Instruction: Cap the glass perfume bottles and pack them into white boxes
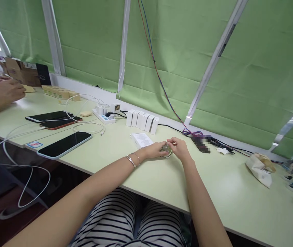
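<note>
My left hand (156, 150) is closed around the side of a small clear round object (168, 153), its exact kind too small to make out. Against its upper edge my right hand (177, 146) is closed, thumb and fingertips pinched together. The object is held just over the table (146, 175). Beside my left wrist lies a white flat box (141, 140) with print on its top. Behind it stands a row of small white boxes (142, 121).
At the left lie a light-cased phone (64, 144), two more phones, white cables and a power strip (104, 116). Yellow boxes (59, 92) stand farther back, near another person's hands (4, 90). Dark cables (221, 144) and a crumpled bag (259, 168) are at the right.
</note>
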Demonstrator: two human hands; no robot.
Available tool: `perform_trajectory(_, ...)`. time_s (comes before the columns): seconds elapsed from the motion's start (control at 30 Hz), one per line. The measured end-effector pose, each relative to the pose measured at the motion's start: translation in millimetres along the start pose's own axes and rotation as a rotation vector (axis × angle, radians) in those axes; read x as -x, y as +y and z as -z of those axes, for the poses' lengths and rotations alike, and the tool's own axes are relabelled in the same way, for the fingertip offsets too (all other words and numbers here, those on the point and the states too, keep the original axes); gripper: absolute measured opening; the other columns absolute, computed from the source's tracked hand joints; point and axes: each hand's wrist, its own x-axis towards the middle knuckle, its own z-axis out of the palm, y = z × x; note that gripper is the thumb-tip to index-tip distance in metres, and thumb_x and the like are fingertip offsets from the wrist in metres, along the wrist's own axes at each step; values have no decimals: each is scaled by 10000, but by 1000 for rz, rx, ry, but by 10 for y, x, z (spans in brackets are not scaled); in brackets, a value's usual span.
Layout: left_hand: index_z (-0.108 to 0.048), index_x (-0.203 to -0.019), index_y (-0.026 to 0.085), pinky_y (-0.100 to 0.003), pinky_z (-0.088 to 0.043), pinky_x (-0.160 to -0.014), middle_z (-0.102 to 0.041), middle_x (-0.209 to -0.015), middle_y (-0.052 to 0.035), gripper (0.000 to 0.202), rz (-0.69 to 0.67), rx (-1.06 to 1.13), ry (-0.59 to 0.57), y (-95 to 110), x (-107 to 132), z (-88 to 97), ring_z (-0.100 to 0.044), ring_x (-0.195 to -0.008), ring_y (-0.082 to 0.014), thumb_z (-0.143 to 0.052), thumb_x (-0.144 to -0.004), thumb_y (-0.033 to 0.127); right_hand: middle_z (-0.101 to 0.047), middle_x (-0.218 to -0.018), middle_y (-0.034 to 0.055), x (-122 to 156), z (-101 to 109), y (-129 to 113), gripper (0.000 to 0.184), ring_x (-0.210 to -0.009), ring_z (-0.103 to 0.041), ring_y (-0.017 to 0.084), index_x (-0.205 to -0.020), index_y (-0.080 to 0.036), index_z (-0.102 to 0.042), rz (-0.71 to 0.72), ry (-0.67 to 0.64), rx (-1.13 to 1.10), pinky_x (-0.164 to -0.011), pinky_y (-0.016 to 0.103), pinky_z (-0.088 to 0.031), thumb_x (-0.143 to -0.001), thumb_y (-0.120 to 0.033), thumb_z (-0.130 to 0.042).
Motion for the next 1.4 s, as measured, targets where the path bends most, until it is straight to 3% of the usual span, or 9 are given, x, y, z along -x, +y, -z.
perform_trajectory(0.3, -474, -1119, 176, -256, -412, -642, -626, -922, -45, 384, -39, 3, -3, 47, 19, 19, -599, -784, -199, -521, -820, 413, -729, -859, 43, 15, 31, 62, 109, -811, -672, 210, -742, -222, -662, -24, -50, -117, -751, 369, -533, -725, -267, -564)
perform_trajectory(0.57, -456, -1153, 177, -257, -410, -608, -622, -906, -51, 424, -29, -15, -4, 4, 6, 7, -600, -761, -203, -512, -827, 441, -716, -929, 62, 95, -19, 132, 225, -839, -666, 200, -887, -209, -666, -57, -20, -233, -759, 352, -533, -759, -364, -566)
perform_trajectory(0.93, -465, -1142, 179, -258, -405, -595, -620, -878, -46, 416, -16, -14, 3, 44, 28, 15, -595, -739, -203, -527, -820, 435, -713, -858, 57, 95, -84, 108, 209, -815, -651, 203, -840, -208, -668, -81, 45, -246, -742, 349, -530, -747, -368, -569)
perform_trajectory(1.4, -462, -1144, 185, -262, -403, -593, -632, -886, -53, 422, 0, -11, 10, 60, 45, 15, -600, -737, -215, -519, -816, 444, -719, -920, 43, 121, -80, 136, 230, -859, -657, 204, -869, -228, -678, -3, 53, -153, -790, 362, -518, -798, -338, -489)
